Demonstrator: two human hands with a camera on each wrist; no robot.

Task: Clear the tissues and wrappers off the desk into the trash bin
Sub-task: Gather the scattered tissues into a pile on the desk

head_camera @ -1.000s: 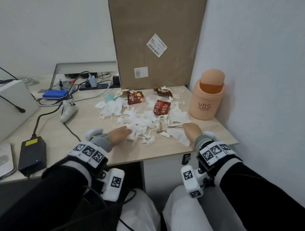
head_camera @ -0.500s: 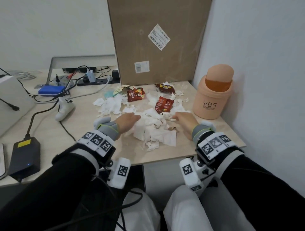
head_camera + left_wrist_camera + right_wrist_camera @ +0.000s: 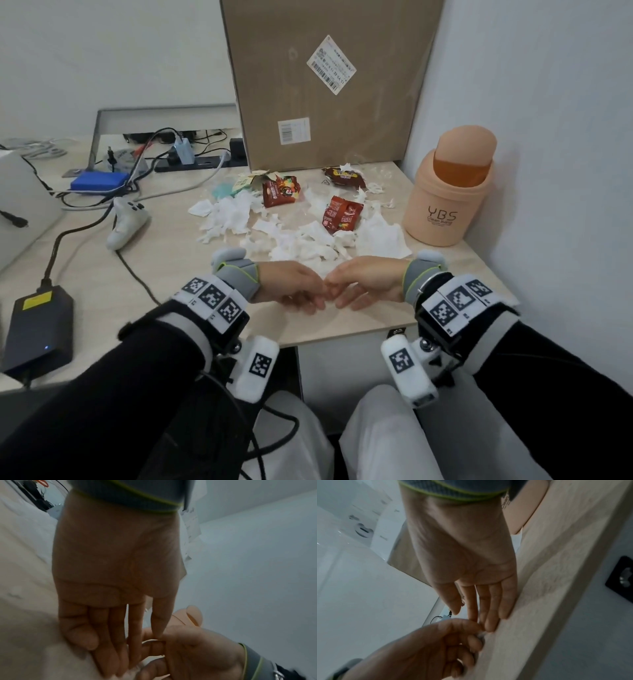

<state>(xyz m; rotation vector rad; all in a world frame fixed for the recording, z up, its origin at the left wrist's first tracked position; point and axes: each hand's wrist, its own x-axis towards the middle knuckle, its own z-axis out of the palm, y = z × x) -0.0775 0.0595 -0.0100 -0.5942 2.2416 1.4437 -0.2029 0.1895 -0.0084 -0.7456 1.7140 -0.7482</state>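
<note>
Torn white soft paper tissues [image 3: 305,245] lie heaped mid-desk with three crinkly red shiny wrappers [image 3: 342,217] | heap sits just past both hands, spread left to right | left hand [image 3: 291,286] and right hand [image 3: 364,282] meet fingertip to fingertip at the near edge, fingers mostly straight, holding nothing big; a tiny scrap between them cannot be told | round peach plastic trash bin [image 3: 442,209] stands right, nearer the right hand.

an office or lab workspace, by the look of it. left of the tall cardboard box [image 3: 329,85] lie a power strip [image 3: 202,163], tangled cables [image 3: 85,205] and a black power adapter [image 3: 39,330] on a pale wooden table [image 3: 164,274].
</note>
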